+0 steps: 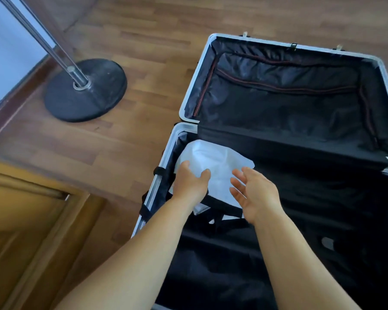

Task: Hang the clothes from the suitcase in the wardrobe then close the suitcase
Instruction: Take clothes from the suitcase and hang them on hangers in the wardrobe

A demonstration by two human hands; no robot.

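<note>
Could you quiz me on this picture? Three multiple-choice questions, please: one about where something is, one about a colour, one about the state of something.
1. Where does the white garment lie?
A. In the near half of the suitcase
B. On the floor
C. Over the stand's base

2. What colour is the suitcase's lining?
A. Red
B. Black
C. Yellow

3. How are the hands?
A. Both are fists
B. Both grip the stand
C. Both are open over the garment

Answers:
1. A: the garment sits in the near half's far left corner.
2. B: both halves show dark black fabric.
3. C: the left hand and right hand have relaxed fingers and grip nothing.
</note>
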